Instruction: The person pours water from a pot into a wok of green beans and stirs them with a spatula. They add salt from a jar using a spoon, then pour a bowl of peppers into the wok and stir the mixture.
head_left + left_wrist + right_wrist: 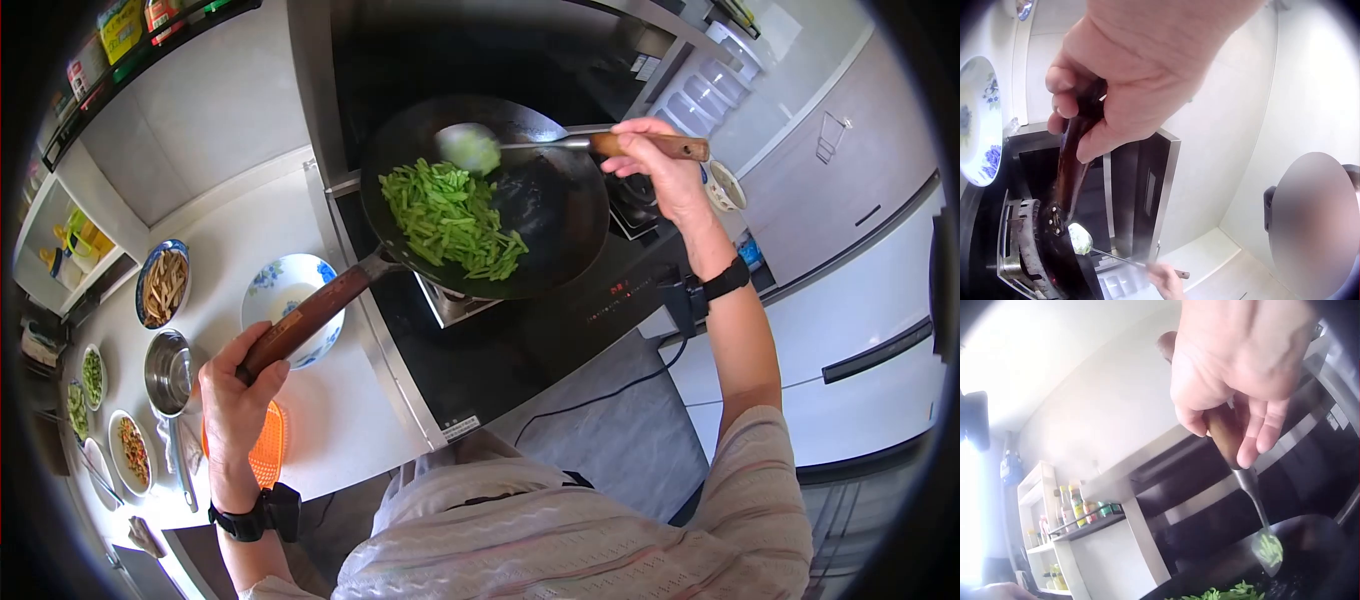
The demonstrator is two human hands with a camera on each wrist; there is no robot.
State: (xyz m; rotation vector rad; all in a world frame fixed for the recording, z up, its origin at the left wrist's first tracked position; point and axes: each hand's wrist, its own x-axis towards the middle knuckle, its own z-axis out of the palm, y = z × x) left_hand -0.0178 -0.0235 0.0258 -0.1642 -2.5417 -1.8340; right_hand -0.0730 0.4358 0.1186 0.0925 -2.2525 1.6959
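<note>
Green pieces (450,222) heaped in wok (570,235) over stove (500,345), some on ladle (470,148). Left hand's (238,405) grip: curled round wok handle (310,318), likely steadying it. Right hand's (662,172) grip: round ladle's wooden handle (640,145), bowl held over wok, probably so pieces fall back inside.

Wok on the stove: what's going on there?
The person's left hand grips the wok's wooden handle, and the right hand holds a metal utensil with some green pieces on its head, above the wok. Most of the cut green vegetable lies in a heap in the wok. On the counter beside the stove sit a flower-patterned bowl and several dishes of other cut food.
</note>
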